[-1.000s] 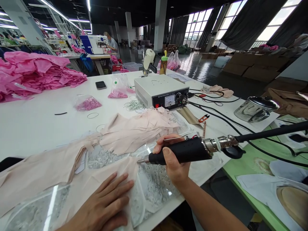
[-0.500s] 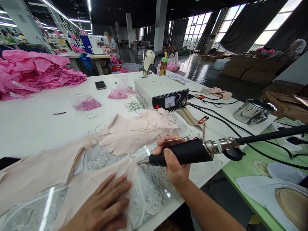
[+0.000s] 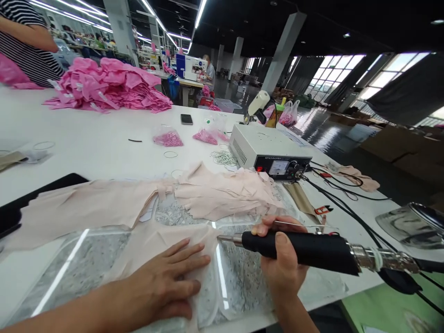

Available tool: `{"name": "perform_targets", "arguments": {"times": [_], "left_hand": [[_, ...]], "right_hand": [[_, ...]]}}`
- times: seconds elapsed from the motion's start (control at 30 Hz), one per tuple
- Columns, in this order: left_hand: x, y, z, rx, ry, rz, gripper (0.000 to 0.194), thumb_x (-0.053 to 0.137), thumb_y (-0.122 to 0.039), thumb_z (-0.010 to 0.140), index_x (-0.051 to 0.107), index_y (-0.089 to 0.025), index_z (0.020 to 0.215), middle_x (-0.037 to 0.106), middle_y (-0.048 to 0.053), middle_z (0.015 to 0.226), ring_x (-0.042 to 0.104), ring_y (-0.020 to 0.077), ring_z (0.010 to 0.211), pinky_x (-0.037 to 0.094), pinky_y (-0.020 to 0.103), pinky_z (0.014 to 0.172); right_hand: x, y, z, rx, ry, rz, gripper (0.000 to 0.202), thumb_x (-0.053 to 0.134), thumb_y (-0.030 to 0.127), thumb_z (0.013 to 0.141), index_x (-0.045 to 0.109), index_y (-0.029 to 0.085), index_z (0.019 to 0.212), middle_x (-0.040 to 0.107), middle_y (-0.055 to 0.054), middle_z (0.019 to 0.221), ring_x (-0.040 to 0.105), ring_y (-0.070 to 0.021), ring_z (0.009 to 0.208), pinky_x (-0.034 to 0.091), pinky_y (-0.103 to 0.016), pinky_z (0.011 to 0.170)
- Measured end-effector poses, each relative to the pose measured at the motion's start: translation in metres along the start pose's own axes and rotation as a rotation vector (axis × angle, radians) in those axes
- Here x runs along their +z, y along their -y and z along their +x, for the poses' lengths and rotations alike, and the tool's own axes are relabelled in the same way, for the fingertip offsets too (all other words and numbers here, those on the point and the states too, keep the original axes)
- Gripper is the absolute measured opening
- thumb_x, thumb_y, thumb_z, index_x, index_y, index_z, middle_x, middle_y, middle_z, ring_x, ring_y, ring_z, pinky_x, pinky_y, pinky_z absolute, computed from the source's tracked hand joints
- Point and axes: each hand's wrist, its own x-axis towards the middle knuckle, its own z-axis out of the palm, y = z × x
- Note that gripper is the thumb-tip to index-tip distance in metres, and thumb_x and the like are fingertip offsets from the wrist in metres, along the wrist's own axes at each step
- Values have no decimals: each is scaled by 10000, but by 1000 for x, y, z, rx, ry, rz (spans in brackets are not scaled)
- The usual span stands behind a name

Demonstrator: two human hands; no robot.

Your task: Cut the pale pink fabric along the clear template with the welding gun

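My left hand [image 3: 163, 282] lies flat, fingers spread, on a pale pink fabric piece [image 3: 166, 233]. Wrapped around a black corded hand tool [image 3: 305, 247], my right hand [image 3: 286, 263] keeps its thumb on the near side. The tool's narrow metal tip [image 3: 227, 238] is at the fabric's right edge; whether it touches is too fine to tell. Under the fabric is a glossy grey marbled sheet [image 3: 243, 277]. A pile of pale pink pieces [image 3: 229, 194] lies just beyond, and a stack of similar pieces [image 3: 90, 206] to the left.
A control box [image 3: 270, 145] with a meter stands behind the pile, its cables [image 3: 340, 208] running right. Orange thread snips [image 3: 323, 210], a glass jug [image 3: 411, 226], a phone [image 3: 186, 119], small bags of pink bits [image 3: 168, 138] and bright pink cloth [image 3: 114, 85] are around. A person in stripes [image 3: 31, 51] is far left.
The view has swung left, so the table's things appear farther right and the person in stripes shows. My left hand stays on the fabric; my right still holds the tool at its edge.
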Motion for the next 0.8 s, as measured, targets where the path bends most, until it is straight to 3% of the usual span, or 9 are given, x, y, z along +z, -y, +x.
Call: {"name": "perform_targets", "arguments": {"times": [0.4,0.57,0.8], "left_hand": [[13,10,-2,7,-7,-89,246,589,-495,995,677,-281,1077,554,-3,1480,351,188,1476,145,313,1256],[15,12,-3,19,-33,-81,240,606,-494,987,674,-286,1086,553,-5,1481,358,179,1472,154,299,1250],[9,7,0,-1,-5,-77,259,578,-506,1000,689,-283,1072,556,-10,1478,389,204,1457,218,321,1236]], "right_hand": [[7,0,0,-12,18,-8,113,650,296,880,664,259,986,645,7,822,604,-139,646,571,-343,648],[5,5,1,42,-7,137,120,649,302,838,689,242,933,642,1,814,586,-120,592,553,-308,583],[3,25,-11,135,156,226,143,652,331,821,708,216,886,648,-10,751,601,-113,530,542,-262,514]]}}
